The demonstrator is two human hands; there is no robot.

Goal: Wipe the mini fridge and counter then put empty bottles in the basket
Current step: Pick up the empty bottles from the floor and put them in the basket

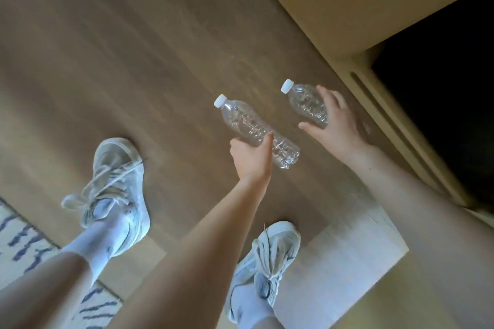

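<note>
Left hand grips the nearer bottle, right hand the farther bottle — caps angled up-left; basket apparently out of view.

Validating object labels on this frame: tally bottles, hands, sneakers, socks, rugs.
Clear bottles with white caps: 2, left-hand bottle, right-hand bottle
Hands: 2, left hand, right hand
White sneakers: 2, left sneaker, right sneaker
White socks: 2, left sock, right sock
Patterned rug: 1
Total: 9
</note>
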